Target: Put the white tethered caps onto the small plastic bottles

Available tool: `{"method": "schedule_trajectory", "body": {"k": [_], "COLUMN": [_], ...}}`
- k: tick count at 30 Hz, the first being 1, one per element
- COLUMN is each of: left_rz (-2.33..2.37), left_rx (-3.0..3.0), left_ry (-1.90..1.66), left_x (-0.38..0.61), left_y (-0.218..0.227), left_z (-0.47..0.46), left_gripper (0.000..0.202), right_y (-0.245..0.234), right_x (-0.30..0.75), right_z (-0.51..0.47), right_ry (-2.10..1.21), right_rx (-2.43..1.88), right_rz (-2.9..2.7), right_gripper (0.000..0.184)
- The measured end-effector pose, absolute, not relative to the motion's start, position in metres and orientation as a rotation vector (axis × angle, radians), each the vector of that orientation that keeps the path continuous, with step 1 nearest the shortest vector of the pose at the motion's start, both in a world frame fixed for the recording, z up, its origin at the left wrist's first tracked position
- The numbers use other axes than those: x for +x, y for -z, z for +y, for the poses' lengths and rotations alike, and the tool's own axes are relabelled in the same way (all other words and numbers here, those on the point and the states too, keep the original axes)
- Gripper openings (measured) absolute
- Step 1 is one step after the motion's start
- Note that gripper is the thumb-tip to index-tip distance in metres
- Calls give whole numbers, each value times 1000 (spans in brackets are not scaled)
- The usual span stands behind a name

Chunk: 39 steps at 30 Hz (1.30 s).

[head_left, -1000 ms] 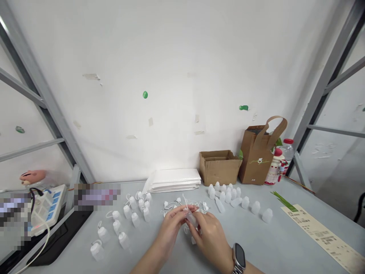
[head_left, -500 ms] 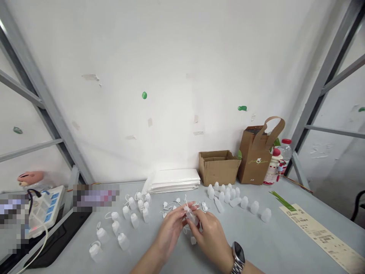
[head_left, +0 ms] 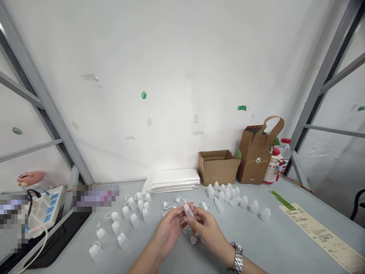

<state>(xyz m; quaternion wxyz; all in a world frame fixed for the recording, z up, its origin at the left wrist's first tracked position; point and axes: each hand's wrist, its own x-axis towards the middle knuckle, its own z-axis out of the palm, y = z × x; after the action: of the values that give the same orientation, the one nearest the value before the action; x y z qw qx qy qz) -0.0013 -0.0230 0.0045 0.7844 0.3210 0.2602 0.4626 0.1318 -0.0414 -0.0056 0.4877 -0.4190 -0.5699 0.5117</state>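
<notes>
A small translucent squeeze bottle is held tilted between my hands, its neck pointing up and away from me. A thin white strap sticks out from its top to the upper left. My left hand closes on it from the left, fingers behind it. From the right, my right hand pinches its body with thumb and fingers. Loose white caps with straps lie under and around my hands, partly hidden. To the left stand several capped bottles with looped straps. On the right are several uncapped bottles, a few lying down.
Against the wall are white padded envelopes, a cardboard box, a brown paper bag and drink bottles. A printed paper strip lies at right; a power strip and black tray lie at left.
The bottle and its strap have tipped to the left in my hands. My right wrist has rolled, so the watch band shows instead of its face.
</notes>
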Motion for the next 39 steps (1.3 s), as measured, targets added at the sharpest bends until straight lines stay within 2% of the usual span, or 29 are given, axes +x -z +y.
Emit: {"method": "schedule_trajectory", "body": {"k": [13,22,28,39], "left_rz": [502,527,521,456], "left_rx": [510,466,467,395], "left_ry": [-931,-953,-951,-942], "left_x": [-2,0,3,6], "left_y": [-2,-9,-6,-12], "left_z": [-23,-26,-26,-29], "left_gripper": [33,24,15,16], "right_y": [-1,-4,-1,-2], "right_x": [131,129,127,125], "right_z": [-44,-46,-45,-50], "right_ry": [-1384,-1450,-1425,-1315], "right_rx": [-939,-918,-983,-979], "right_rz": [-1382,-1370,-1363,-1341], "right_gripper": [33,36,37,36]}}
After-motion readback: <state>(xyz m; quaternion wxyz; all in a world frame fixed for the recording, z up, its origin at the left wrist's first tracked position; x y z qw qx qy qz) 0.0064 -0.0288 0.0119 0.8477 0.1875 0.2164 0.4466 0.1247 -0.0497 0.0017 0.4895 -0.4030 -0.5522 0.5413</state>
